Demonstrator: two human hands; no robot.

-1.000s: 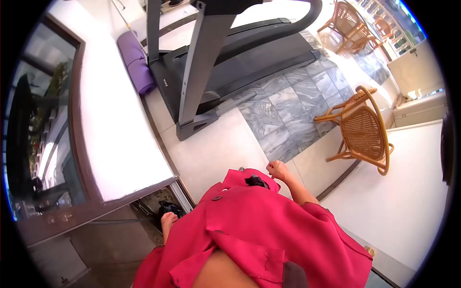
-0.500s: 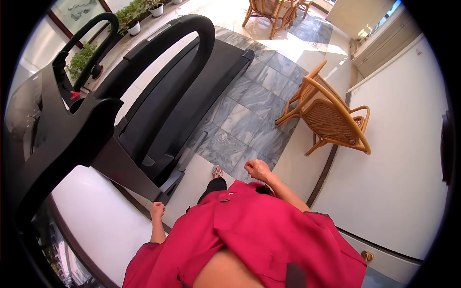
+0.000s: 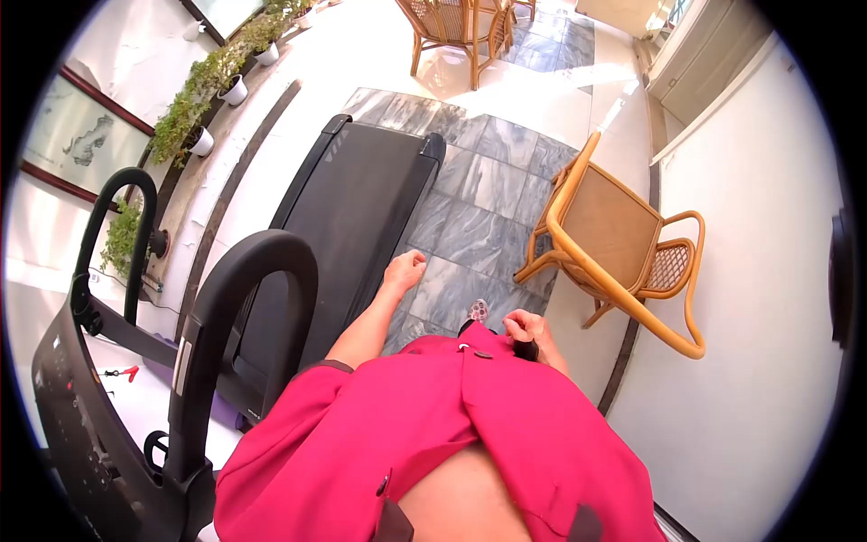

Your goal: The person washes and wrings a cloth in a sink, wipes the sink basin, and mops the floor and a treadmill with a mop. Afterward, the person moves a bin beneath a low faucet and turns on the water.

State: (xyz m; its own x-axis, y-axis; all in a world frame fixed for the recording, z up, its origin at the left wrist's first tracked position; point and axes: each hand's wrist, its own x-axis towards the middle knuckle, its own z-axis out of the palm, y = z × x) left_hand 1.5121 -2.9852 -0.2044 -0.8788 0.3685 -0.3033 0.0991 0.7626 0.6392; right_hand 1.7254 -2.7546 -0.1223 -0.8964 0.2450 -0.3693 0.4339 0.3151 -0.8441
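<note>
My left hand (image 3: 405, 271) is held out in front, its fingers curled, over the right edge of the treadmill belt (image 3: 352, 199) as seen from above. My right hand (image 3: 526, 327) is near the front hem of the red coat (image 3: 433, 425), fingers curled in, with something dark at the wrist. Whatever either hand may hold is too small or hidden to make out. One patterned shoe (image 3: 479, 310) shows between the hands.
A rattan chair (image 3: 610, 217) stands at the right by a white wall (image 3: 750, 271). The treadmill's black handrail (image 3: 293, 257) and console (image 3: 86, 434) are at the left. Potted plants (image 3: 233, 88) line the far left; another rattan chair (image 3: 447, 23) is farther ahead.
The view has turned and moved forward alongside the treadmill. My left hand has swung up and forward; my right hand has drawn back nearer the coat. The rattan chair appears closer.
</note>
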